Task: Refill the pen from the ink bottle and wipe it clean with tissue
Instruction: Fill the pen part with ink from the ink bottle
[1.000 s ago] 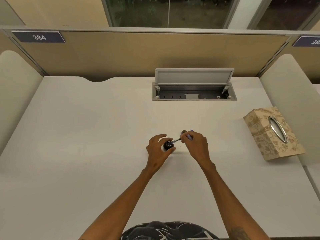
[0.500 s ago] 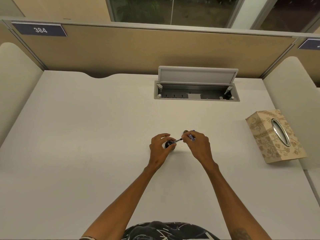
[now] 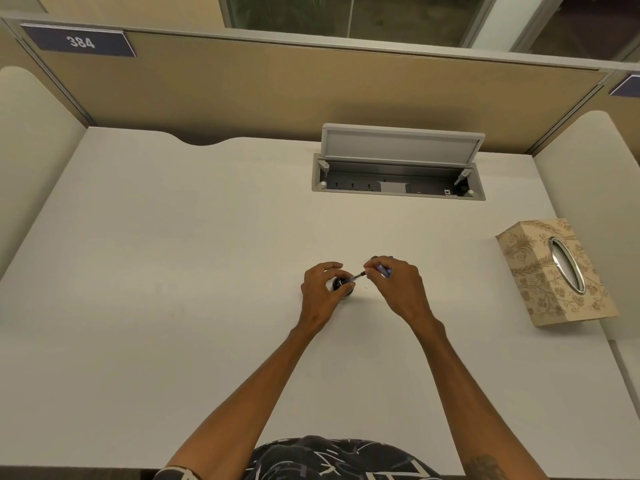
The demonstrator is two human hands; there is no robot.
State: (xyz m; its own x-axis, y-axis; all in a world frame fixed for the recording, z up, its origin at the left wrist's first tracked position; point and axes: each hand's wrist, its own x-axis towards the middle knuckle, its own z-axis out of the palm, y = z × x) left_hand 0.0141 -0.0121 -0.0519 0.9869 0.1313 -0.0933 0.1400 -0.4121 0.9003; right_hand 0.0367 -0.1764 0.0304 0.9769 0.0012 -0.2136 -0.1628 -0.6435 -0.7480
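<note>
A small dark ink bottle (image 3: 341,285) stands on the white desk (image 3: 173,271) near its middle. My left hand (image 3: 322,292) wraps its fingers around the bottle and holds it. My right hand (image 3: 398,285) pinches a thin pen (image 3: 362,274) with a blue part near my fingers. The pen slants down to the left and its tip rests in the bottle's mouth. A small dark object (image 3: 374,258), partly hidden, sits just behind my right fingers. A patterned tissue box (image 3: 554,271) lies at the right edge of the desk.
An open grey socket hatch (image 3: 398,168) is set into the desk's far side. Tan partition walls close the desk at the back, and pale side panels (image 3: 27,168) stand left and right. A sign reading 384 (image 3: 80,41) hangs at the top left.
My left fingers have closed tighter around the bottle. The view has shifted slightly; the pen stays slanted into the bottle's mouth.
</note>
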